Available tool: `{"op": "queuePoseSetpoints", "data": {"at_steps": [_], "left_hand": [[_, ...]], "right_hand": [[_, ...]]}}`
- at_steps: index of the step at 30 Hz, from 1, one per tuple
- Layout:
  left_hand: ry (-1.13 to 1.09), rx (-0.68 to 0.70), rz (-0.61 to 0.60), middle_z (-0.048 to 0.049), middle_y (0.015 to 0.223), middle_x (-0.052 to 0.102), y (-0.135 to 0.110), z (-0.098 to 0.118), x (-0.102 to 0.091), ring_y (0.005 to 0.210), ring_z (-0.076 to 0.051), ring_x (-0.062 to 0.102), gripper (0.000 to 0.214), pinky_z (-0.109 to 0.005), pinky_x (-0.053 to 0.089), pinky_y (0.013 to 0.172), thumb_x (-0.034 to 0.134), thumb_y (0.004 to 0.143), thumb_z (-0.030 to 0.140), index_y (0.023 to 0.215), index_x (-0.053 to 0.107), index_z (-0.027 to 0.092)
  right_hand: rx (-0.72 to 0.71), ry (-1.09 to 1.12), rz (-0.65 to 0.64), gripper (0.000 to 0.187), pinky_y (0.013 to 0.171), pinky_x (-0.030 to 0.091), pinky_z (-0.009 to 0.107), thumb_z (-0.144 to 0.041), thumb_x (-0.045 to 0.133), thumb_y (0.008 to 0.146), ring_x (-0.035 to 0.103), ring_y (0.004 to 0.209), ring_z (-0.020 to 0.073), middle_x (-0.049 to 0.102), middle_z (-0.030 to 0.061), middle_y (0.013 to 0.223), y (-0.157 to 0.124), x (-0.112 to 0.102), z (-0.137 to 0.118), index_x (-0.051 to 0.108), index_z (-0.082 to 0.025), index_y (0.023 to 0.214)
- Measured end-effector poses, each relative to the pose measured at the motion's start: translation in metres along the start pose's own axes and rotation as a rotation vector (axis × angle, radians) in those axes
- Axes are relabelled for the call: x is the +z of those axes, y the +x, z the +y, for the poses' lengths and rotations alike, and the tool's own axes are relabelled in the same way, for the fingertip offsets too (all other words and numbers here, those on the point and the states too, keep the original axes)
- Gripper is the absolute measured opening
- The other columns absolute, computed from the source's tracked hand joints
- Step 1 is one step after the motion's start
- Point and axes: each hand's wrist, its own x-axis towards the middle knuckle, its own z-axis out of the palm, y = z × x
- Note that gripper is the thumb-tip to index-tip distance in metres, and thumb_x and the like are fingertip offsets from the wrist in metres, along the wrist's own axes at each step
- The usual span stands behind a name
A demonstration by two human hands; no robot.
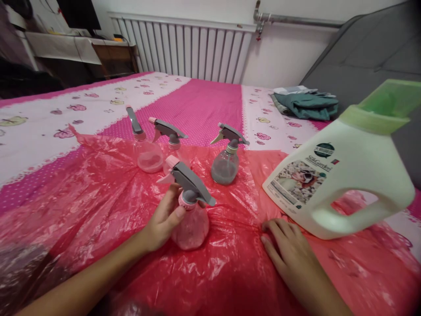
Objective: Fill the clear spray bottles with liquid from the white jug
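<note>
1. Beyond our left fingers (176, 216) and to their left, the first spray bottle (149, 158) stands on the red plastic sheet (108, 206), head fitted. Some liquid seems to sit in it; we see no writing.
2. Just beyond the same fingers stands the second spray bottle (173, 151), partly hidden, its head also on. We cannot judge its contents.
3. Our left fingers are wrapped around the neck of the pink-collared bottle (192, 228), thumb in front. It is roughly upright with its head attached, so we judge the fitting done but the handling of this bottle unfinished. Whether it holds liquid, we cannot tell; no label shows.
4. Beyond and to the right of those fingers stands the pale-collared bottle (225, 167), head on, with what looks like liquid low inside.
5. Our right fingers (278, 229) rest slightly curled on the sheet; we cannot tell whether they pinch it.
6. Just right of them stands the detergent jug (358, 175), green cap on, so no pouring is under way. Its label seems to read "SilkGarden"; the dark badge's characters and the small print escape us.
</note>
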Motion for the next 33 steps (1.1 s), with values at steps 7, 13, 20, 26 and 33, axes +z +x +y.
{"op": "queuePoseSetpoints", "data": {"at_steps": [7,13,20,26,33], "left_hand": [[0.068,0.045,-0.003,-0.0033,0.108,0.072,-0.004,-0.006,-0.007,0.097,-0.021,0.068,0.032,-0.033,0.053,0.087,0.059,0.108,0.051,0.131,0.061,0.029],[0.089,-0.028,-0.023,-0.0052,0.106,0.071,-0.006,-0.008,-0.011,0.097,-0.023,0.066,0.043,-0.036,0.050,0.092,0.053,0.108,0.061,0.125,0.067,0.024],[0.065,-0.067,-0.045,-0.0048,0.105,0.070,-0.005,-0.004,-0.009,0.096,-0.023,0.065,0.046,-0.035,0.048,0.088,0.050,0.108,0.063,0.121,0.069,0.024],[0.042,0.007,-0.056,-0.0032,0.113,0.067,-0.006,-0.006,-0.007,0.103,-0.023,0.065,0.040,-0.037,0.050,0.093,0.067,0.104,0.050,0.138,0.053,0.033],[0.079,-0.045,-0.068,-0.0095,0.114,0.072,-0.006,-0.004,-0.010,0.106,-0.028,0.068,0.037,-0.040,0.052,0.094,0.058,0.107,0.054,0.126,0.064,0.023]], "right_hand": [[0.073,0.021,-0.061,0.020,0.091,0.050,0.047,-0.035,0.047,0.108,0.059,0.100,0.0279,0.067,0.0070,0.110,-0.003,0.003,0.003,0.064,-0.025,0.109],[0.086,0.016,-0.062,0.020,0.091,0.048,0.048,-0.035,0.046,0.108,0.059,0.098,0.0278,0.067,0.0072,0.107,-0.002,0.002,0.003,0.063,-0.025,0.105],[0.062,0.014,-0.070,0.020,0.091,0.049,0.047,-0.035,0.045,0.109,0.059,0.098,0.0274,0.068,0.0066,0.109,-0.003,0.002,0.004,0.064,-0.026,0.107],[0.071,0.025,-0.066,0.021,0.090,0.050,0.045,-0.037,0.047,0.108,0.060,0.097,0.0270,0.068,0.0062,0.108,-0.001,0.002,0.004,0.064,-0.026,0.106],[0.081,0.025,-0.047,0.022,0.089,0.050,0.047,-0.039,0.047,0.107,0.059,0.098,0.0282,0.069,0.0068,0.107,-0.002,0.003,0.004,0.065,-0.026,0.105]]}}
